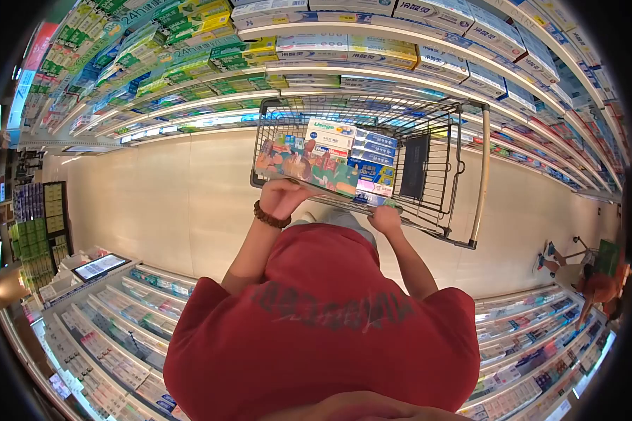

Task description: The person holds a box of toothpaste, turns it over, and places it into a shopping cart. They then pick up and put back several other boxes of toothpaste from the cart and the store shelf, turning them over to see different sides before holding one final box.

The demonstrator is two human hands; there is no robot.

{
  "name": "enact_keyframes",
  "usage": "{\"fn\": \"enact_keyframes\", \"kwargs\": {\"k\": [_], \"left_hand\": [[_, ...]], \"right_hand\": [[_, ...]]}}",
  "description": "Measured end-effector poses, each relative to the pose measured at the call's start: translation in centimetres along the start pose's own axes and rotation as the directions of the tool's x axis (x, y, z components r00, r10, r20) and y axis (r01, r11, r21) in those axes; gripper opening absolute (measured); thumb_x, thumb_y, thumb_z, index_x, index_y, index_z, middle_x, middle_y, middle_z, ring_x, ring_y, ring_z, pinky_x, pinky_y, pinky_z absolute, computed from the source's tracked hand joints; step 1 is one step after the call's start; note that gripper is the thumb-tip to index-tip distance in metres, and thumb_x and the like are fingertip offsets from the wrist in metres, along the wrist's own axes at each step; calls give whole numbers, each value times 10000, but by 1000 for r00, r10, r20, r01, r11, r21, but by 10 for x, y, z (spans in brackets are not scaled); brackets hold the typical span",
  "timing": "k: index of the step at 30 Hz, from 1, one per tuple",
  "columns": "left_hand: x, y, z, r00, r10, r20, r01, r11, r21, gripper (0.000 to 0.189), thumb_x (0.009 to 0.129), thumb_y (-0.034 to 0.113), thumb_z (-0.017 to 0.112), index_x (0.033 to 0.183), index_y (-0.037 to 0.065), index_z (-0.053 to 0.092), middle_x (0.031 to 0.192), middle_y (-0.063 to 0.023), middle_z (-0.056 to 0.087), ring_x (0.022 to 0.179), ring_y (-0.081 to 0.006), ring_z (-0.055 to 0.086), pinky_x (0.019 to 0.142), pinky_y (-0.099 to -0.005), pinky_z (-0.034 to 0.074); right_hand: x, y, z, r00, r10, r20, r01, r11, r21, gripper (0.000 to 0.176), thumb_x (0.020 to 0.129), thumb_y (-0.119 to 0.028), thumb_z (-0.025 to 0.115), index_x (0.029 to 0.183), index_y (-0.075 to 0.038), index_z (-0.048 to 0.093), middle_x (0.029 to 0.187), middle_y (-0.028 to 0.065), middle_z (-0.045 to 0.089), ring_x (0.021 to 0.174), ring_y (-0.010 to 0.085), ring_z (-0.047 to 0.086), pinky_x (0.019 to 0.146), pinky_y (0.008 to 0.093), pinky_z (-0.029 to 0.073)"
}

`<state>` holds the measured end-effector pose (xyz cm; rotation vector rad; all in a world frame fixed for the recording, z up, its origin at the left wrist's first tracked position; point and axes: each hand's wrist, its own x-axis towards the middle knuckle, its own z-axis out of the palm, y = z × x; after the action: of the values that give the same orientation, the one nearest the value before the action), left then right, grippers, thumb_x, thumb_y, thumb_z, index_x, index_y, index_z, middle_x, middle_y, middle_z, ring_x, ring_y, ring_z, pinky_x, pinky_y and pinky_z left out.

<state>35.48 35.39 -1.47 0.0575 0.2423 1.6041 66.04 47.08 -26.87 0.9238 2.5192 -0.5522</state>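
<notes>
In the black wire shopping cart (439, 168) lies a colourfully printed shopping bag (288, 167), with stacked toothpaste boxes (373, 151) at it; how far they sit inside it I cannot make out. One white box (330, 130) reads "Usago". My left hand (282, 198), with a beaded bracelet at the wrist, closes on the near edge of the bag. At the right end of that edge, my right hand (385, 219) is curled closed by a green corner. Both hands are at the cart's near long side.
Shelves of toothpaste boxes (428, 59) run along the far side of the cart. More stocked shelves (119, 337) stand behind me. A screen (100, 266) is at the left shelf end. Another person (576, 274) is in the aisle at right. Pale floor (168, 203) lies between.
</notes>
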Motion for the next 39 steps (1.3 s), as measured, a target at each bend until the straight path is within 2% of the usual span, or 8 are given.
{"fn": "enact_keyframes", "kwargs": {"k": [3,8,11,15,23,27,32,39], "left_hand": [[-25,-4,32,990,59,128,-77,988,137,830,776,-192,562,1399,337,425,1625,-44,180,1469,-433,214,1025,-819,306],[-91,-25,48,944,133,301,-132,991,-22,639,840,33,740,1373,237,451,1553,-101,316,1457,-462,223,1090,-694,366],[-124,-45,48,908,223,356,-294,942,159,633,821,90,782,1357,181,457,1487,-114,395,1445,-478,244,1120,-612,387],[-152,-51,45,868,303,393,-405,890,209,686,772,-51,777,1342,157,457,1438,-118,433,1428,-458,306,1110,-549,429],[-201,-72,13,896,329,300,-441,748,497,601,872,-182,497,1406,80,409,1409,-133,481,1306,-348,494,1053,-639,440],[-220,-86,19,812,570,122,-497,567,656,400,910,-56,605,1287,-46,471,1165,-166,641,1027,-292,672,850,-415,601],[-226,-78,13,568,816,105,-566,295,770,901,789,556,769,1385,-5,391,1363,-200,529,1107,-319,650,649,-379,656],[-240,-78,-8,433,892,131,-609,183,772,866,809,465,787,1416,20,360,1424,-211,478,1184,-343,609,779,-433,647]], "right_hand": [[-1,-5,-4,997,39,60,-36,998,-42,291,835,-403,608,985,-207,762,870,138,728,837,322,709,738,477,567],[-5,3,12,988,61,-140,-62,998,3,300,837,-387,592,930,-163,769,885,127,736,831,329,712,746,472,573],[-15,-7,0,985,164,61,-161,986,-46,301,837,-390,604,926,-152,766,904,116,739,848,324,715,756,460,574],[3,2,27,975,223,-2,-220,960,-176,290,852,-349,612,966,-119,748,961,123,740,898,317,717,787,450,571],[5,22,46,983,154,-95,-165,979,-123,320,867,-356,602,1014,-105,735,1039,139,729,978,314,700,857,458,552],[-7,3,21,984,176,4,-175,979,-108,329,856,-355,612,1028,-102,733,1038,152,724,977,324,696,852,457,552],[-4,-1,22,979,195,-59,-200,974,-103,330,846,-347,628,1029,-92,730,1018,146,727,969,334,693,844,458,554],[8,15,41,989,138,-53,-146,971,-187,366,887,-417,657,988,-73,728,1005,151,718,948,335,689,822,467,550]]}}
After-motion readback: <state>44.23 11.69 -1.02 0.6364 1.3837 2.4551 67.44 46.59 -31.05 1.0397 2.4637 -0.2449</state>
